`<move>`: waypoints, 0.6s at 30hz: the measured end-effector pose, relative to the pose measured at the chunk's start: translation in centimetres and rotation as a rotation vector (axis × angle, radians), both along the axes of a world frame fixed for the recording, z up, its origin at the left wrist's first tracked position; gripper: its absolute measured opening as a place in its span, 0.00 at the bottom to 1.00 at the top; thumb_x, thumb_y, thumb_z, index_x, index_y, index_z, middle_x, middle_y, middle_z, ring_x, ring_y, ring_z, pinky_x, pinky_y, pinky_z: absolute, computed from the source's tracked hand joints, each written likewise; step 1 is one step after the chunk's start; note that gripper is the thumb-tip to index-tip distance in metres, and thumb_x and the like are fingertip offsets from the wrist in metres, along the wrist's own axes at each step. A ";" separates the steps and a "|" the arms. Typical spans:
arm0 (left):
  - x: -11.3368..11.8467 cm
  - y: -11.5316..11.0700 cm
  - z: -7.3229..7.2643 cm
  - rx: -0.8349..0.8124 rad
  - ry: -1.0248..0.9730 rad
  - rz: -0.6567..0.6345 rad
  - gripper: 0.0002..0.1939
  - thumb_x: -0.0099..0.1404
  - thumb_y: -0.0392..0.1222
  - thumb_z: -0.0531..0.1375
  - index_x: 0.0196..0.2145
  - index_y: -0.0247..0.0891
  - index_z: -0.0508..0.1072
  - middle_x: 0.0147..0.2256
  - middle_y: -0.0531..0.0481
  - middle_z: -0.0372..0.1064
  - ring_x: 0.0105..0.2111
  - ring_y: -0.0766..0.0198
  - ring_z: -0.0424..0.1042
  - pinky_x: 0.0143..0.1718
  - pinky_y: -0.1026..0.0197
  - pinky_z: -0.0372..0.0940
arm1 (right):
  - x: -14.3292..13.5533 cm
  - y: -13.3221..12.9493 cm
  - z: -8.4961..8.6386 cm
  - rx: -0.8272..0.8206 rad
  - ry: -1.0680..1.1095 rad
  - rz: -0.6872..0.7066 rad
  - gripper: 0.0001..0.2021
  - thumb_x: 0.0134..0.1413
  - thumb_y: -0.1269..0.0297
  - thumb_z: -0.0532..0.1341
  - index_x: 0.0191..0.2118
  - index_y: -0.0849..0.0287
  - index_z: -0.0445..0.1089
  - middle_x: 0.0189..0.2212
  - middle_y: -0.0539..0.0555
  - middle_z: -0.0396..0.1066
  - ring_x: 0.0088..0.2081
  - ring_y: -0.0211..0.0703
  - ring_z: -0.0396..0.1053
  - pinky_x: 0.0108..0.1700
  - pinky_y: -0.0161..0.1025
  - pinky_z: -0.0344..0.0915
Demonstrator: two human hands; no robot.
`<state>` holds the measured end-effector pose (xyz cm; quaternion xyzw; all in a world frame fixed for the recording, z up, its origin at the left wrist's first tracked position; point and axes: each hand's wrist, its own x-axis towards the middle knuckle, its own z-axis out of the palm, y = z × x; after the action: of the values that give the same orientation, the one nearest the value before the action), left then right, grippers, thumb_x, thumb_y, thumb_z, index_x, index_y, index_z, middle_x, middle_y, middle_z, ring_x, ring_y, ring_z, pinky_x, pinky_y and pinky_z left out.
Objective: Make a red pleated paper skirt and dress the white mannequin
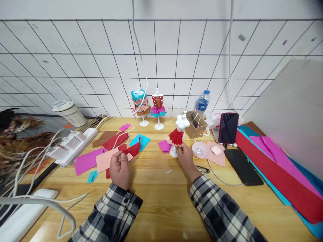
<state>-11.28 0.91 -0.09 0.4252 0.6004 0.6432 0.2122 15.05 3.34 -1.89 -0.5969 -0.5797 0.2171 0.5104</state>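
My left hand point(120, 169) is closed, pinching a piece of red paper point(134, 149) above the scattered coloured sheets. A small white mannequin point(182, 122) in a pleated red skirt point(176, 137) leans slightly to the right of centre. Around its stand, just below the skirt, my right hand point(186, 157) is closed. The mannequin's round base point(173, 151) shows to the left of that hand. A magenta paper piece point(165, 146) lies beside the base. Pink point(105, 161) and purple point(88, 162) sheets lie near my left hand.
Two dressed mannequins point(158, 109) stand by the wall. On the right are a cardboard box point(196, 125), bottle point(202, 103), pink bowl point(205, 152), snips point(202, 169), phones point(243, 167) and long paper strips point(277, 171). Power strip point(75, 148), cables and cup point(69, 113) are left.
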 end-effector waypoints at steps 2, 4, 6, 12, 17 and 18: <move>-0.1 0.5 -0.2 0.018 -0.160 0.071 0.16 0.62 0.54 0.59 0.39 0.38 0.68 0.29 0.55 0.66 0.28 0.68 0.66 0.32 0.65 0.62 | -0.2 -0.2 0.1 0.007 0.012 0.013 0.14 0.57 0.56 0.55 0.39 0.59 0.72 0.33 0.55 0.77 0.34 0.46 0.72 0.37 0.38 0.63; -0.3 0.8 -0.2 0.032 -0.256 0.093 0.17 0.60 0.55 0.60 0.39 0.39 0.67 0.27 0.57 0.64 0.27 0.69 0.65 0.31 0.65 0.63 | -0.3 -0.8 0.4 0.015 0.037 -0.003 0.14 0.56 0.58 0.56 0.44 0.59 0.71 0.38 0.56 0.76 0.39 0.47 0.73 0.40 0.39 0.66; -0.5 0.8 0.0 0.080 -0.330 0.045 0.19 0.58 0.56 0.61 0.38 0.40 0.65 0.28 0.58 0.63 0.26 0.70 0.64 0.31 0.65 0.64 | -0.4 -1.8 0.8 0.046 0.074 -0.061 0.15 0.54 0.64 0.55 0.48 0.59 0.68 0.44 0.58 0.74 0.44 0.47 0.72 0.42 0.40 0.67; 0.0 0.1 0.1 0.225 -0.408 -0.038 0.19 0.56 0.54 0.65 0.37 0.40 0.65 0.27 0.59 0.61 0.24 0.74 0.61 0.26 0.70 0.59 | 0.6 -5.7 1.6 0.239 0.072 -0.286 0.11 0.46 0.76 0.51 0.35 0.56 0.64 0.32 0.53 0.69 0.37 0.45 0.68 0.41 0.42 0.65; 0.0 -0.5 -0.2 0.318 -0.273 -0.009 0.16 0.60 0.52 0.62 0.37 0.39 0.65 0.31 0.56 0.66 0.30 0.69 0.69 0.35 0.63 0.67 | 1.4 -8.0 1.9 0.243 -0.218 0.168 0.14 0.44 0.80 0.52 0.32 0.56 0.68 0.30 0.52 0.70 0.36 0.44 0.66 0.41 0.41 0.64; 0.0 -0.8 -0.1 0.363 -0.151 -0.014 0.13 0.63 0.50 0.60 0.38 0.39 0.65 0.33 0.54 0.69 0.34 0.66 0.71 0.39 0.60 0.69 | 1.3 -8.3 1.8 0.204 -0.325 0.324 0.15 0.45 0.81 0.53 0.34 0.56 0.70 0.33 0.52 0.72 0.39 0.44 0.67 0.43 0.42 0.64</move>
<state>-11.32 0.07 -0.23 0.4111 0.4539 0.7696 0.1810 16.32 -4.92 -0.05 -0.4689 -0.7611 0.1376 0.4266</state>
